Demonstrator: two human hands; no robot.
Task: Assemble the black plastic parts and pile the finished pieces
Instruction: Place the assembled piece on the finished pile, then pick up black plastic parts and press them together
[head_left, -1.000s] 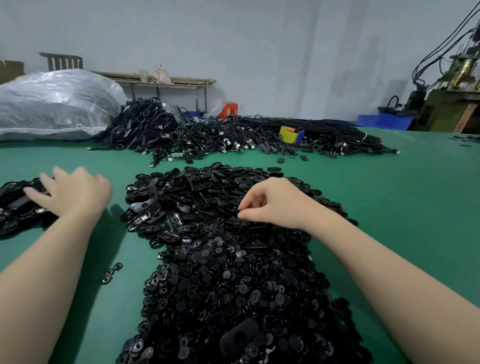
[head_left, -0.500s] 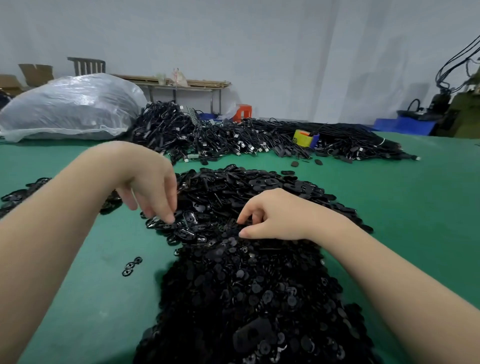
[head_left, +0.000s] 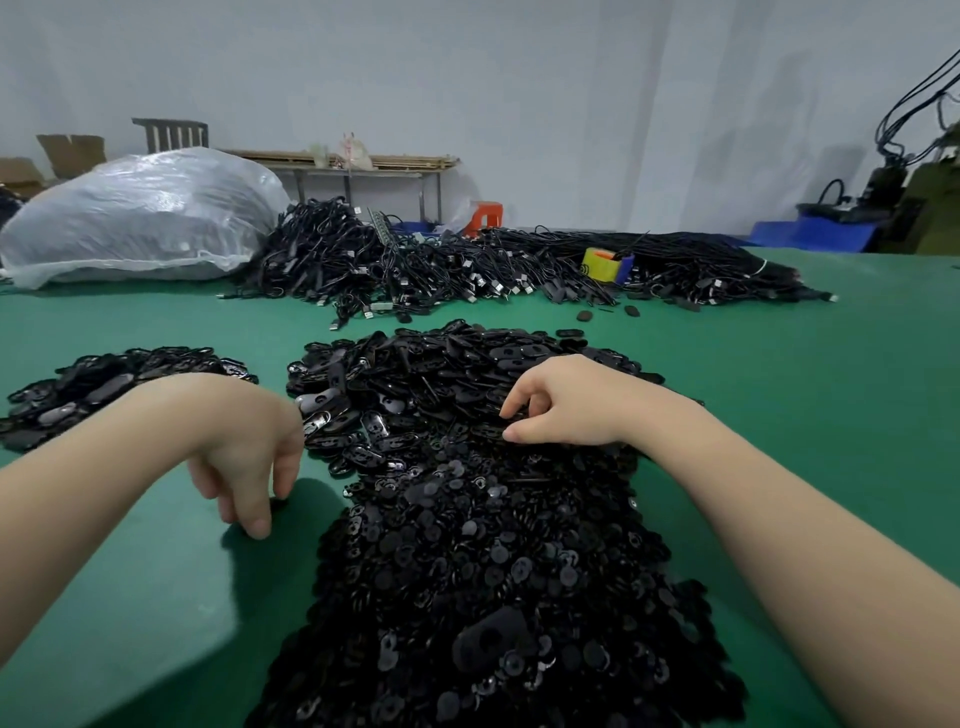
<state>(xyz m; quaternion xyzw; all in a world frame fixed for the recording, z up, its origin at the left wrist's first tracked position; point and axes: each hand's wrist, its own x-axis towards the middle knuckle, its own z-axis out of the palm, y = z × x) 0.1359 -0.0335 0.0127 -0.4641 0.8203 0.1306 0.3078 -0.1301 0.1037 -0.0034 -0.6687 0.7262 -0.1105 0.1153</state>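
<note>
A big heap of loose black plastic parts (head_left: 467, 561) covers the middle of the green table (head_left: 810, 415). Larger oval shells lie at its far end, small round pieces nearer me. A lower pile of black pieces (head_left: 104, 384) lies at the left. My right hand (head_left: 566, 410) rests on the heap, thumb and forefinger curled and pinching a part among the shells. My left hand (head_left: 249, 457) points down at the bare table just left of the heap. Its fingertips close on a small black piece (head_left: 278, 503), mostly hidden by the fingers.
A long mound of black cables (head_left: 415, 265) runs across the far side of the table, with a yellow tape roll (head_left: 602, 262) on it. A bulging clear plastic bag (head_left: 140, 218) sits at the far left. Machinery and blue bins stand beyond the far right edge.
My left hand has come back from the left pile, passed the heap's edge and dropped to the table where two loose pieces lay. The right hand has stayed on the heap.
</note>
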